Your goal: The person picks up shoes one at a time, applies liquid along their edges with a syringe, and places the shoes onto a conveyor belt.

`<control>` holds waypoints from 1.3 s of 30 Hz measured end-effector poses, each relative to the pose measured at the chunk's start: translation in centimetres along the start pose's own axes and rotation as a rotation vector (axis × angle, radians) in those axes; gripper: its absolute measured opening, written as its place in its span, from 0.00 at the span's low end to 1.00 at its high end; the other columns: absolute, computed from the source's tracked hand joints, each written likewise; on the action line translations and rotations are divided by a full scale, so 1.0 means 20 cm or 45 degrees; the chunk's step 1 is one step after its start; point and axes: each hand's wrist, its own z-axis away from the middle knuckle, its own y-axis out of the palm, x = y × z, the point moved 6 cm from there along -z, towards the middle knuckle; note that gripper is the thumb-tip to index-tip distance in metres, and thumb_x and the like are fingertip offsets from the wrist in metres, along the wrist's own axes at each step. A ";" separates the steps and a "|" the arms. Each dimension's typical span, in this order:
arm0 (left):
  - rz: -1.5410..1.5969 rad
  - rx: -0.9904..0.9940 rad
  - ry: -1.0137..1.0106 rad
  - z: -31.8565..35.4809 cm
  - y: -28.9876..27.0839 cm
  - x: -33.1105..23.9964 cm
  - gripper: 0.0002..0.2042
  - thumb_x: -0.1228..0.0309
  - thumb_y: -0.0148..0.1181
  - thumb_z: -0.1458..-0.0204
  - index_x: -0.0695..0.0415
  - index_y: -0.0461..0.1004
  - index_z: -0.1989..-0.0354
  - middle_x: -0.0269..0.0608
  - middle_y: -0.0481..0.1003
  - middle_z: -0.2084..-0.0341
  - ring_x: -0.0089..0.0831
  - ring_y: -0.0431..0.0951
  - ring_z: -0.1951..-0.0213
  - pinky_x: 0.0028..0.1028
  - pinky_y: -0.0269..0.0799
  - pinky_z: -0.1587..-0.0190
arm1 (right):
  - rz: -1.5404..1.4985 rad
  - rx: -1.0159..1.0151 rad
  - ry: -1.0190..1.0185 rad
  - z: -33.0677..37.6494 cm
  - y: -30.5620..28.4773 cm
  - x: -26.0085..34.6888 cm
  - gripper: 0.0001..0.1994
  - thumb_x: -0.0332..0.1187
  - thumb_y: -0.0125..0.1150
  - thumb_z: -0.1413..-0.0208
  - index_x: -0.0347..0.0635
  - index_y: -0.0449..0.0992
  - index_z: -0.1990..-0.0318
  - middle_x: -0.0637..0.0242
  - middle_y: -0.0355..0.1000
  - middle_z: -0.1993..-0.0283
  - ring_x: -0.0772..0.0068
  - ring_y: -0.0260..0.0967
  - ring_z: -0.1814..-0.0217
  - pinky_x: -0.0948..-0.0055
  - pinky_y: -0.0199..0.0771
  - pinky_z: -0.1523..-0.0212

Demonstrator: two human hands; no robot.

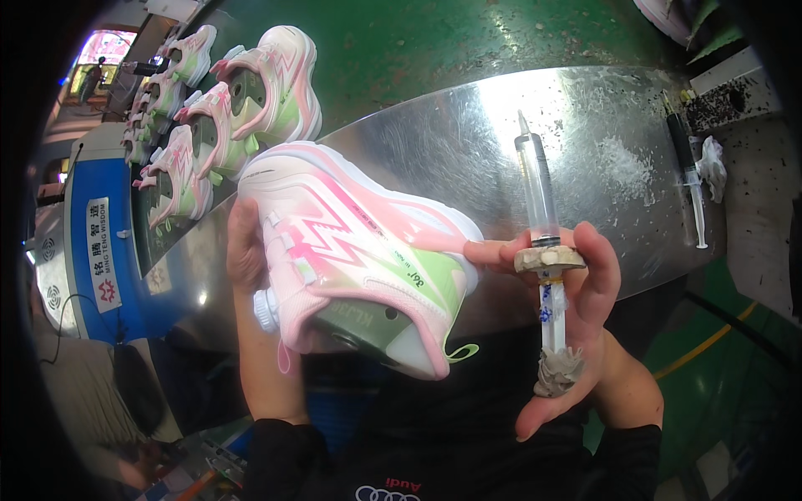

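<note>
fingers of my left hand point(246, 248) closed around a pink-white shoe point(334, 230), held over the near edge of the table point(443, 134). my right hand point(590, 342) grips a syringe point(540, 179), nozzle up. second syringe point(684, 159): at table's right edge.

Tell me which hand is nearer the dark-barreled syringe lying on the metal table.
Right. The right hand, holding a clear syringe, is left of the dark-barreled syringe; the left hand is farther left, gripping the shoe.
</note>
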 end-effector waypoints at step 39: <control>-0.063 -0.063 0.051 0.02 -0.05 -0.06 0.27 0.54 0.57 0.51 0.63 0.64 0.49 0.53 0.72 0.59 0.45 0.76 0.58 0.45 0.74 0.56 | 0.334 0.146 0.136 0.00 0.11 0.03 0.47 0.48 0.74 0.64 0.40 0.51 0.39 0.45 0.54 0.44 0.52 0.60 0.44 0.61 0.65 0.48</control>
